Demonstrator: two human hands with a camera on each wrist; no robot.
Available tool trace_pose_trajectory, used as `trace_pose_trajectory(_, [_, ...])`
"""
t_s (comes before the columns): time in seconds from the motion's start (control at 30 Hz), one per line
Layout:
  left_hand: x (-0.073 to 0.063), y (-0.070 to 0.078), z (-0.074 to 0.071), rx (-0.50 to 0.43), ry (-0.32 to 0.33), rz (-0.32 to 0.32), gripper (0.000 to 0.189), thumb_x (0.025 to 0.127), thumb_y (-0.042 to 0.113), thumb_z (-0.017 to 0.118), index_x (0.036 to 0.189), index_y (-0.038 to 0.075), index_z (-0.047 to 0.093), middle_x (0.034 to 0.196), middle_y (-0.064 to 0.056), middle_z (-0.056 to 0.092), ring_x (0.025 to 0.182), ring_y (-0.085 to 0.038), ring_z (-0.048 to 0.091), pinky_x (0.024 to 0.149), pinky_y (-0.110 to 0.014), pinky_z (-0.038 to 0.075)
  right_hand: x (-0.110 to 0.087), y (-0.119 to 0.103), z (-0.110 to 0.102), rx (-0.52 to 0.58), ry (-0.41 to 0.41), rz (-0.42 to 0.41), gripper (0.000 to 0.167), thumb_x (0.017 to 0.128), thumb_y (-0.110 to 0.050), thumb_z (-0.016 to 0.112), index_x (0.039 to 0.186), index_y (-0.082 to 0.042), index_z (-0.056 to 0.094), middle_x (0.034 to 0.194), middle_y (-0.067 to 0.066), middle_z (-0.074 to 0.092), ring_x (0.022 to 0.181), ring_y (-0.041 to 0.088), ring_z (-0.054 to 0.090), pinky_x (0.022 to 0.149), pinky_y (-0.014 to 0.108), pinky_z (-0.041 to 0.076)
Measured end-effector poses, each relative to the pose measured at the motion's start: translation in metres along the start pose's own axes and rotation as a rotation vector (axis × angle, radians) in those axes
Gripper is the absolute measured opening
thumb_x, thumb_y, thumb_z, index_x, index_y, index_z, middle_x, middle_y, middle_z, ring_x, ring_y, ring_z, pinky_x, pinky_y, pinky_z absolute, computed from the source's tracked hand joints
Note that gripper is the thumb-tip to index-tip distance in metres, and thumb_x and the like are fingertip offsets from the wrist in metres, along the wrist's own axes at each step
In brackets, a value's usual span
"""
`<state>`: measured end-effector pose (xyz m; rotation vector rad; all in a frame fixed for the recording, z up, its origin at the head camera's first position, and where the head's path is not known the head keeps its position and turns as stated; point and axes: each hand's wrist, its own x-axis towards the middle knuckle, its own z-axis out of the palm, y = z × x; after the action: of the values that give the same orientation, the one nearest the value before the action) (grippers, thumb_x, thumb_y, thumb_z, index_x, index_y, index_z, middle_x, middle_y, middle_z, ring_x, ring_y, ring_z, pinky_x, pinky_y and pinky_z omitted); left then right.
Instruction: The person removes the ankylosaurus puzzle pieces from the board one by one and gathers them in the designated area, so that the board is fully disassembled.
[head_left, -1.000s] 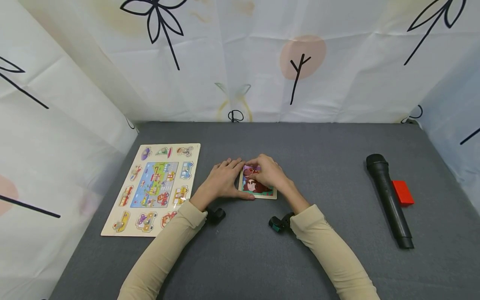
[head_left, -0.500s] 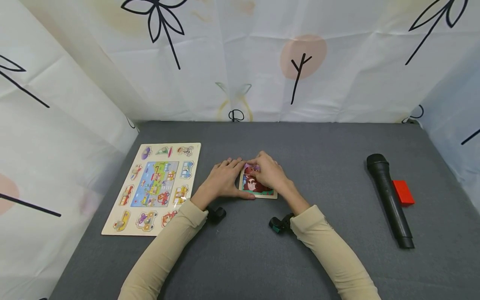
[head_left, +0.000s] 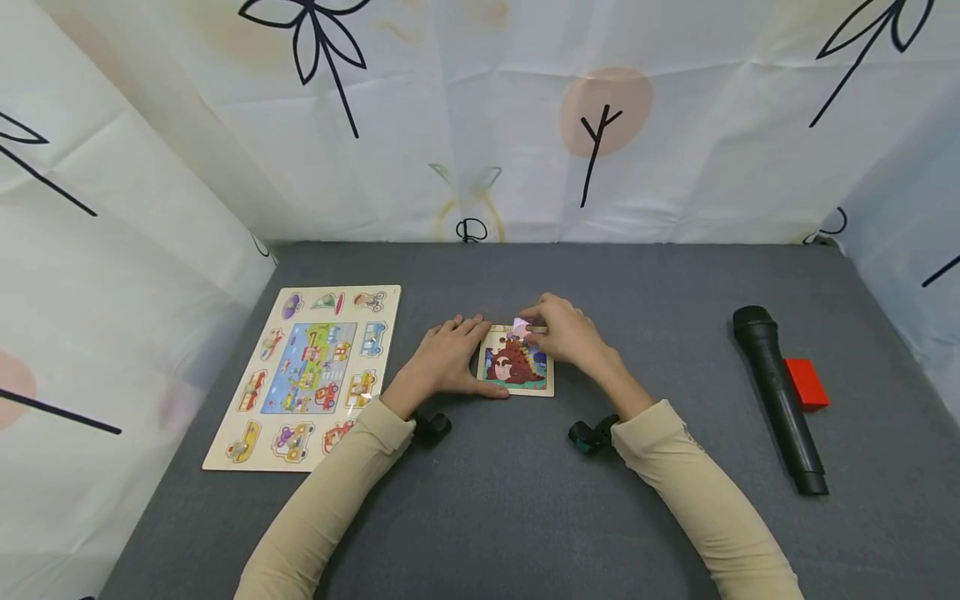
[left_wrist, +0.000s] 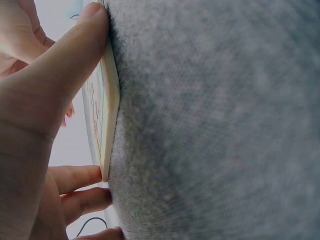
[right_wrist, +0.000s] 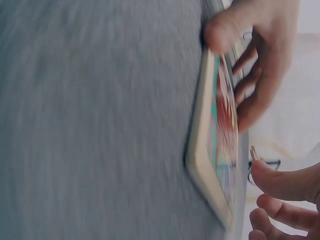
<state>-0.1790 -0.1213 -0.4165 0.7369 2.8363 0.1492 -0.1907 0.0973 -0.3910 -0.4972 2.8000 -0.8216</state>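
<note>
In the head view a small wooden jigsaw puzzle (head_left: 528, 392) with a reddish-brown dinosaur picture lies mid-table. The left hand (head_left: 448, 358) is spread at its left side. In the left wrist view that hand's thumb lies along the puzzle frame's (left_wrist: 111, 100) near edge, and a fingertip touches a corner. Over the puzzle's far edge, the right hand (head_left: 566, 332) pinches a pinkish-purple jigsaw piece (head_left: 521, 327) between thumb and fingers. Pale backing shows at the puzzle's upper part. The right wrist view shows the piece (right_wrist: 254, 153) edge-on at the thumb tip, raised above the frame (right_wrist: 199, 135).
A large wooden vehicle puzzle board (head_left: 225, 450) lies on the left, partly under the left forearm in view. A black microphone (head_left: 778, 400) and a red block (head_left: 807, 383) lie on the right. Patterned white cloth (head_left: 510, 192) hangs behind the grey table (head_left: 480, 517).
The right hand has pulled back and to the right, lifting the jigsaw piece out of the small puzzle and uncovering more of the dinosaur picture. The left hand has stayed put.
</note>
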Motion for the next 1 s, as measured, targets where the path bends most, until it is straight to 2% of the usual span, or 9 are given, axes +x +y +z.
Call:
trace_pose_trajectory(0.13, [-0.001,0.000,-0.002,0.003,0.000,0.001,0.118,0.070,0.082,0.073,0.159,0.014,0.036,0.165,-0.011,0.037,0.151,-0.041,0.036,0.117,-0.063,0.038,-0.002,0.012,-0.010,-0.024,0.008,0.006,0.036,0.096,-0.016,0.072,0.131,-0.005,0.070,0.122,0.017,0.065,0.102,0.031,0.063,0.077,0.044,0.048])
trace_pose_trajectory(0.37, [-0.001,0.000,-0.003,-0.005,-0.005,0.003,0.118,0.070,0.081,0.074,0.159,0.014,0.036,0.166,-0.011,0.037,0.152,-0.041,0.035,0.117,-0.063,0.037,-0.005,0.035,-0.024,-0.062,-0.016,0.029,0.037,0.097,-0.013,0.071,0.132,-0.003,0.068,0.126,0.021,0.063,0.117,0.039,0.060,0.091,0.057,0.047])
trace_pose_trajectory(0.47, [-0.001,0.000,-0.003,-0.006,-0.002,0.005,0.118,0.070,0.081,0.074,0.159,0.014,0.036,0.165,-0.011,0.037,0.152,-0.041,0.035,0.117,-0.063,0.037,-0.006,0.042,-0.027,-0.085,-0.032,0.034,0.037,0.097,-0.011,0.070,0.132,-0.002,0.068,0.125,0.022,0.063,0.116,0.039,0.060,0.090,0.056,0.047])
trace_pose_trajectory(0.67, [0.000,0.000,-0.002,-0.004,-0.003,0.002,0.118,0.070,0.081,0.074,0.159,0.014,0.035,0.166,-0.010,0.037,0.152,-0.041,0.035,0.117,-0.063,0.037,-0.006,0.048,-0.028,-0.088,-0.036,0.042,0.037,0.096,-0.011,0.071,0.132,-0.001,0.068,0.120,0.022,0.063,0.103,0.033,0.060,0.077,0.044,0.043])
trace_pose_trajectory(1.0, [0.000,0.000,-0.001,-0.004,-0.007,-0.001,0.118,0.070,0.081,0.074,0.160,0.015,0.035,0.165,-0.011,0.037,0.152,-0.041,0.035,0.117,-0.063,0.037,-0.006,0.053,-0.025,-0.080,-0.036,0.053,0.037,0.097,-0.009,0.069,0.133,-0.002,0.067,0.122,0.023,0.061,0.104,0.033,0.058,0.077,0.044,0.045])
